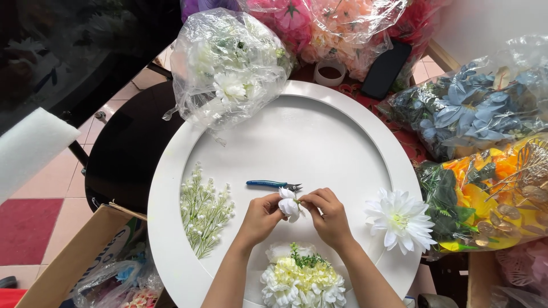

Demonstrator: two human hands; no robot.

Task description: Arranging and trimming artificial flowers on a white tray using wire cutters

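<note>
Both hands' grip [294,210], white flower [289,206] between

Craft workspace, bagged artificial flowers [228,63] (many colours), pliers [274,185]

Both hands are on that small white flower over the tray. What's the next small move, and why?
Probably lower the small white flower toward the cream and white cluster at the near rim of the white round tray. The left hand and right hand both pinch it in the air, the cluster lies just below, and the blue-handled cutters lie set aside.
</note>
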